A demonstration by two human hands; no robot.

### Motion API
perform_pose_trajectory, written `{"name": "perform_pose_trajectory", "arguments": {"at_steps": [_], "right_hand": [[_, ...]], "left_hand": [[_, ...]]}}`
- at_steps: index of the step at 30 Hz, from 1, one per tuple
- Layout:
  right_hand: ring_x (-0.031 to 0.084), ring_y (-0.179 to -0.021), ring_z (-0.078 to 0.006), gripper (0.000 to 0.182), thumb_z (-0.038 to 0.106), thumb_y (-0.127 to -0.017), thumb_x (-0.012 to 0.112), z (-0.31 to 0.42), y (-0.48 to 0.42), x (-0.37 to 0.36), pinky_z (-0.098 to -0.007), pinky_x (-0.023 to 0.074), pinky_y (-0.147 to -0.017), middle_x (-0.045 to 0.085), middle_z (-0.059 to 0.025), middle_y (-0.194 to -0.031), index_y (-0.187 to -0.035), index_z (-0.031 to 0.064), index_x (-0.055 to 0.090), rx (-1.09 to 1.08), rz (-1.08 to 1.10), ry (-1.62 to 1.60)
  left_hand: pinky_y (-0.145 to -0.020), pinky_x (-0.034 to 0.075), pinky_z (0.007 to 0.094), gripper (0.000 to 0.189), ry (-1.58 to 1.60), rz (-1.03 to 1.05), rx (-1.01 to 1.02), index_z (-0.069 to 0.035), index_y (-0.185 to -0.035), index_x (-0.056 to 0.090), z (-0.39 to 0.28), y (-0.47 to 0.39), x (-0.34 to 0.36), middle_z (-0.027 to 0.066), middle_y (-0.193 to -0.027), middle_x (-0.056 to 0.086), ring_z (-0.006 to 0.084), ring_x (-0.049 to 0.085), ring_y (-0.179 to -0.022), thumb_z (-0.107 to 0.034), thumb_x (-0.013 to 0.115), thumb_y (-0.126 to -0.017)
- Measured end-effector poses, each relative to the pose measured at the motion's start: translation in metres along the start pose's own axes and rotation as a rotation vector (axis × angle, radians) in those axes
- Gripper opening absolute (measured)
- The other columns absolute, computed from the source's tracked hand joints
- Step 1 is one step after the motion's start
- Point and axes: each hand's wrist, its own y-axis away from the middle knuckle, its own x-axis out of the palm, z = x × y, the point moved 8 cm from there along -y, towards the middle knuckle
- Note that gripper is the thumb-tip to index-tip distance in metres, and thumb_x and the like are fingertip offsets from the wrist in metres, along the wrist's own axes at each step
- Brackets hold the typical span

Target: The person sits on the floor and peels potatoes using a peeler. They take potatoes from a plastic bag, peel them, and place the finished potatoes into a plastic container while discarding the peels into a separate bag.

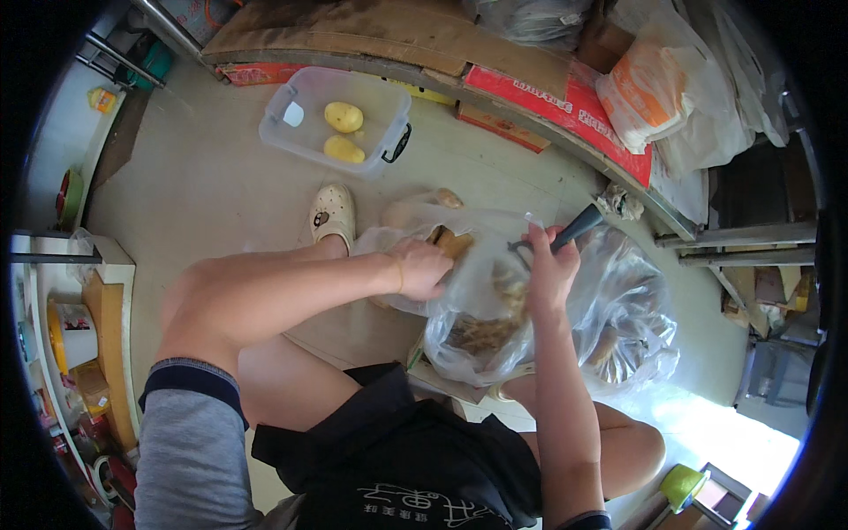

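Observation:
My left hand, slightly blurred, is at the mouth of a clear plastic bag, next to a brown object; whether it grips anything is unclear. A peeler with a dark handle is in my right hand, its head pointing left over the bag. Brown peelings show through the plastic between my arms. Farther off, two peeled yellow potatoes lie in a clear plastic bin on the floor. A brown potato-like piece lies at the bag's far edge.
Another clear bag lies right of my right hand. A low shelf covered with cardboard runs across the far side, bearing a white and orange bag. Shelving with a white tub stands left. A green bowl is at lower right.

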Motion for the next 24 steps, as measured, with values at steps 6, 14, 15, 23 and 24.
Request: {"name": "perform_pose_trajectory", "arguments": {"at_steps": [6,14,15,23,24], "right_hand": [[0.055,-0.069,-0.0108,0.021,0.006,-0.082,0.064,0.01,0.0,0.03,-0.0251,0.0468,-0.068,0.052,-0.0005,-0.073,-0.074,0.0056,0.045,0.024,0.069,-0.028],[0.04,-0.06,-0.0037,0.027,0.009,-0.082,0.066,0.032,0.004,0.049,-0.0182,0.0351,-0.054,0.045,0.0035,-0.066,-0.072,0.0069,0.042,-0.022,0.13,0.128],[0.04,-0.06,-0.0035,0.028,0.01,-0.082,0.066,0.034,0.007,0.046,-0.0179,0.0351,-0.054,0.045,0.0038,-0.066,-0.071,0.0073,0.041,-0.007,0.128,0.141],[0.043,-0.075,-0.0052,0.033,0.015,-0.089,0.059,0.005,0.02,0.003,-0.0181,0.0371,-0.07,0.049,0.0021,-0.086,-0.116,-0.0012,0.051,0.076,0.015,0.033],[0.045,-0.077,-0.0063,0.033,0.017,-0.089,0.057,-0.002,0.025,-0.003,-0.0196,0.0376,-0.073,0.052,0.001,-0.089,-0.116,-0.0011,0.052,0.095,-0.02,0.012]], "left_hand": [[-0.077,0.049,0.0367,0.029,-0.174,-0.016,-0.297,-0.005,-0.1,0.066,0.019,-0.045,0.011,0.0091,-0.105,0.064,0.0234,0.061,-0.096,-0.018,0.06,-0.075],[-0.092,0.039,0.0385,0.037,0.239,-0.22,-0.666,-0.004,-0.118,0.054,0.075,-0.114,0.075,0.0136,-0.123,0.051,0.0282,0.046,-0.115,-0.015,0.044,-0.084],[-0.093,0.038,0.0397,0.038,0.258,-0.267,-0.659,-0.003,-0.12,0.052,0.074,-0.118,0.077,0.0136,-0.125,0.049,0.0289,0.045,-0.116,-0.016,0.044,-0.085],[-0.091,0.037,0.0428,0.045,0.2,-0.259,-0.697,-0.014,-0.126,0.045,0.098,-0.158,0.124,0.0138,-0.128,0.045,0.0316,0.043,-0.115,-0.028,0.049,-0.083],[-0.091,0.038,0.0431,0.046,0.186,-0.238,-0.7,-0.015,-0.126,0.046,0.099,-0.159,0.129,0.0139,-0.128,0.045,0.0319,0.043,-0.114,-0.029,0.052,-0.082]]}}
